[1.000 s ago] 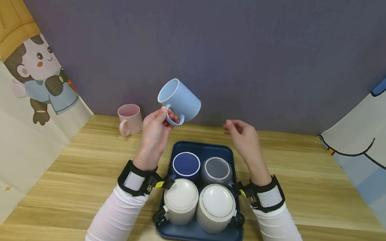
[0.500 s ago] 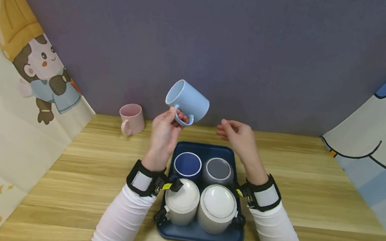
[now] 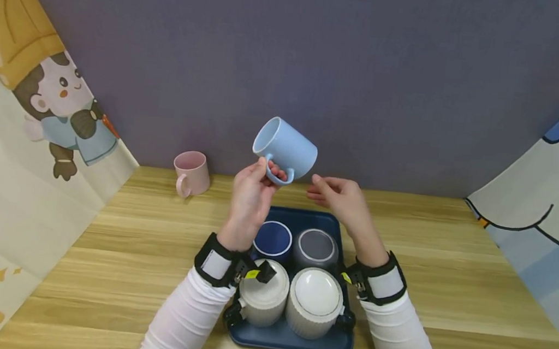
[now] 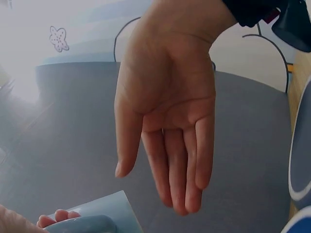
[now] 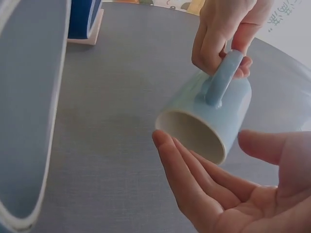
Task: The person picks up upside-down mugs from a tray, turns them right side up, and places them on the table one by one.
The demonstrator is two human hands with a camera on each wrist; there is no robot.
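Note:
My left hand (image 3: 250, 199) holds a light blue mug (image 3: 293, 151) by its handle, in the air beyond the tray. The mug is tilted, with its mouth toward the upper left and its base toward the lower right. Just right of the base is my right hand (image 3: 344, 199), fingers extended and holding nothing. The right wrist view shows that palm (image 5: 233, 208) turned up beneath the round end of the mug (image 5: 231, 114). In the left wrist view only a corner of the mug (image 4: 114, 208) appears, with the right hand (image 4: 167, 107) behind it.
On the wooden table, a navy tray (image 3: 290, 346) bears upside-down mugs: a dark blue one (image 3: 273, 238), a grey one (image 3: 316, 246) and two ribbed white ones with black handles, such as the right one (image 3: 316, 295). A pink mug (image 3: 195, 179) stands upright at the back left, near the grey wall (image 3: 389, 95).
My left hand has carried the light blue mug to the right, keeping its tilt. My right hand has shifted left, so the gap between them has narrowed.

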